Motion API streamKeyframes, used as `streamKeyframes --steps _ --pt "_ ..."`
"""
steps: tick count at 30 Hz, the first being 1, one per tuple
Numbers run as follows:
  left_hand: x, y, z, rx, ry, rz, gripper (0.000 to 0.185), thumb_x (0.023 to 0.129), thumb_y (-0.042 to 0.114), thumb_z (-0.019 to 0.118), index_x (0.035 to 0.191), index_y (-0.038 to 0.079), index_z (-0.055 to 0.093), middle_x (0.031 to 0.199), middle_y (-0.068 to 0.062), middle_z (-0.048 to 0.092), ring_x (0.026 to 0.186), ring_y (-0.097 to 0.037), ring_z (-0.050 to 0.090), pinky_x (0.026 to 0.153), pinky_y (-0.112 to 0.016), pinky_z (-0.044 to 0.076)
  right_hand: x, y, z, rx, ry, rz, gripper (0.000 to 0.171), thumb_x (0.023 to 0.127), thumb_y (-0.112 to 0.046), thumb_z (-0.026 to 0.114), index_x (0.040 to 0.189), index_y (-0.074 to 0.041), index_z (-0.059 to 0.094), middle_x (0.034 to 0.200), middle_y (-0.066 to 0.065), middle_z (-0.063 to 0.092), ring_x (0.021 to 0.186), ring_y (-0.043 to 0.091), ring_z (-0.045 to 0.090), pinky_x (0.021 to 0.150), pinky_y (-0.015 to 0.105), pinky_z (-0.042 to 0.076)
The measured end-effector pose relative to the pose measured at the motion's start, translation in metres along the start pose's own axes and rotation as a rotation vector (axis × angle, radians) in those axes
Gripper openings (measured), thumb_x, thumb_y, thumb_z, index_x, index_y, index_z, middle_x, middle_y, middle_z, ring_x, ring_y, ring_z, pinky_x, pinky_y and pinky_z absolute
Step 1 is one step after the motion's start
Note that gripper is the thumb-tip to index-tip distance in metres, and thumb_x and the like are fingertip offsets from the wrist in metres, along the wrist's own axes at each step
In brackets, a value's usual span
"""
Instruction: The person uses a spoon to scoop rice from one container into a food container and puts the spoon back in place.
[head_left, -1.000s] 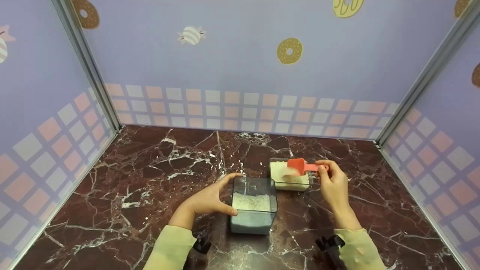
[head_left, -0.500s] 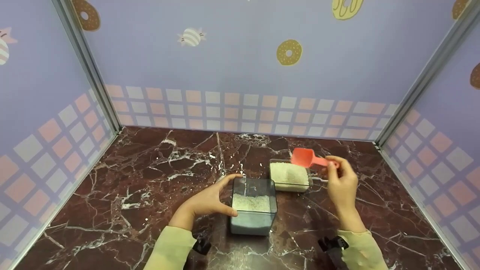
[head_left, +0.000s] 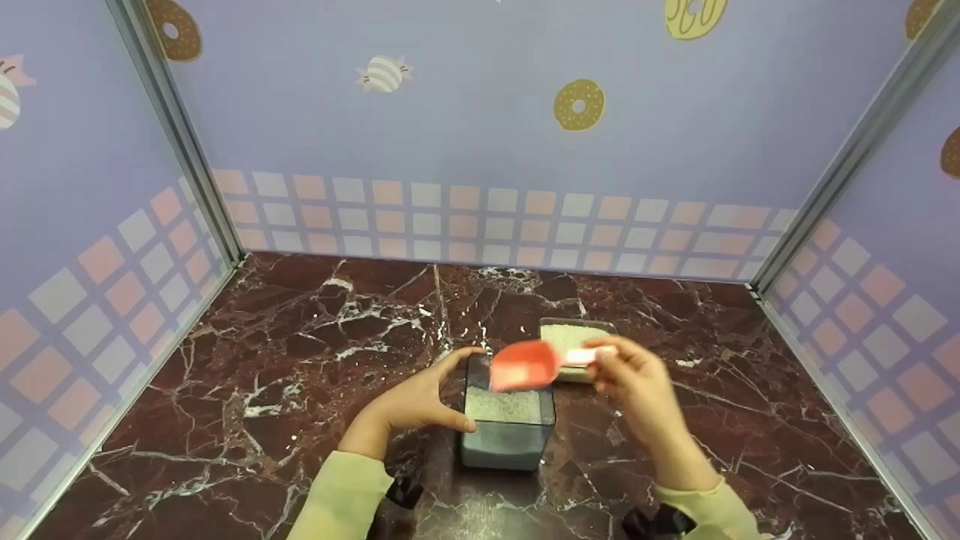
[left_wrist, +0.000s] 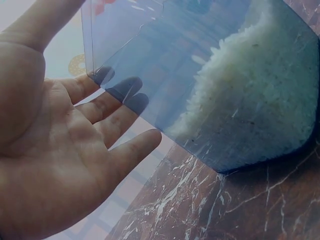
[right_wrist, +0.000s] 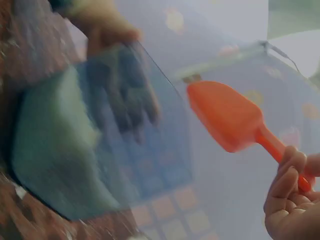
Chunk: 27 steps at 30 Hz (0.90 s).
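A tall clear blue-tinted container (head_left: 508, 420) partly filled with white rice stands at the table's front middle; it also fills the left wrist view (left_wrist: 225, 90). My left hand (head_left: 420, 397) holds its left side, thumb and fingers spread around the wall (left_wrist: 100, 115). My right hand (head_left: 634, 382) pinches the handle of a red plastic scoop (head_left: 525, 365), which hovers over the container's open top. In the right wrist view the scoop (right_wrist: 230, 120) is beside the container (right_wrist: 100, 145). Behind stands a low clear tub of rice (head_left: 574, 334).
The dark red marble tabletop (head_left: 300, 360) is boxed in by purple walls (head_left: 450, 135) at the back and on both sides, with metal corner posts (head_left: 176, 127). A few white grains lie on the marble right of the tub (head_left: 686, 364).
My right hand has carried the scoop from above the low rice tub leftward and toward me, to over the tall container. The left hand and container have not moved.
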<state>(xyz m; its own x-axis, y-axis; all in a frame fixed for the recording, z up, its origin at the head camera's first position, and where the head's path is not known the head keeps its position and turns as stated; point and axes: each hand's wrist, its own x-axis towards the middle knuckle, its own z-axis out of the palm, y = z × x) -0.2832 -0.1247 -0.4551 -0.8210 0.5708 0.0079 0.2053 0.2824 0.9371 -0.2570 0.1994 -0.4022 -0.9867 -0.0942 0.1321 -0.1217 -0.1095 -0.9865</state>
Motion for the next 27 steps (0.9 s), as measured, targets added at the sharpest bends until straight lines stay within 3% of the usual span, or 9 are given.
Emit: streamKeyframes --steps 4,10,14,21,27 --pt "0.001 0.0 0.001 -0.016 -0.006 0.002 0.106 0.071 0.025 0.092 0.157 0.036 0.032 0.164 -0.004 0.037 0.155 -0.03 0.03 0.127 -0.059 0.026 -0.005 0.01 0.017 -0.171 -0.106 0.025 0.022 0.101 -0.003 0.054 0.116 0.008 0.065 0.08 0.001 0.067 0.066 0.008 0.058 0.058 0.016 0.051" --pt "0.002 0.001 -0.002 0.01 -0.022 0.029 0.106 0.072 0.034 0.092 0.158 0.032 0.031 0.164 -0.007 0.037 0.155 -0.032 0.031 0.126 -0.059 0.027 -0.008 0.028 0.032 -0.341 -0.207 -0.091 0.023 0.102 -0.008 0.059 0.115 0.008 0.067 0.079 0.009 0.068 0.059 0.003 0.051 0.05 0.014 0.043" --pt "0.001 0.002 -0.003 0.036 -0.014 0.028 0.107 0.071 0.038 0.092 0.158 0.033 0.031 0.164 -0.009 0.035 0.154 -0.034 0.03 0.125 -0.063 0.027 -0.011 0.034 0.038 -0.403 -0.209 -0.172 0.023 0.101 -0.009 0.061 0.114 0.008 0.068 0.078 0.016 0.068 0.062 0.004 0.054 0.053 0.015 0.042" --pt "0.001 0.002 -0.002 0.011 -0.022 0.037 0.107 0.071 0.036 0.093 0.158 0.032 0.031 0.164 -0.011 0.035 0.153 -0.036 0.032 0.125 -0.061 0.029 -0.013 0.034 0.043 -0.486 -0.166 -0.225 0.018 0.1 -0.009 0.064 0.111 0.002 0.072 0.078 -0.003 0.057 0.066 0.0 0.049 0.059 0.014 0.041" --pt "0.001 0.001 -0.002 -0.012 -0.039 0.053 0.108 0.072 0.036 0.093 0.159 0.028 0.03 0.163 -0.012 0.037 0.152 -0.036 0.035 0.124 -0.057 0.032 -0.013 0.032 0.04 -0.663 -0.142 -0.225 0.007 0.096 -0.011 0.07 0.101 -0.009 0.074 0.072 -0.005 0.054 0.057 -0.003 0.042 0.052 0.015 0.035"
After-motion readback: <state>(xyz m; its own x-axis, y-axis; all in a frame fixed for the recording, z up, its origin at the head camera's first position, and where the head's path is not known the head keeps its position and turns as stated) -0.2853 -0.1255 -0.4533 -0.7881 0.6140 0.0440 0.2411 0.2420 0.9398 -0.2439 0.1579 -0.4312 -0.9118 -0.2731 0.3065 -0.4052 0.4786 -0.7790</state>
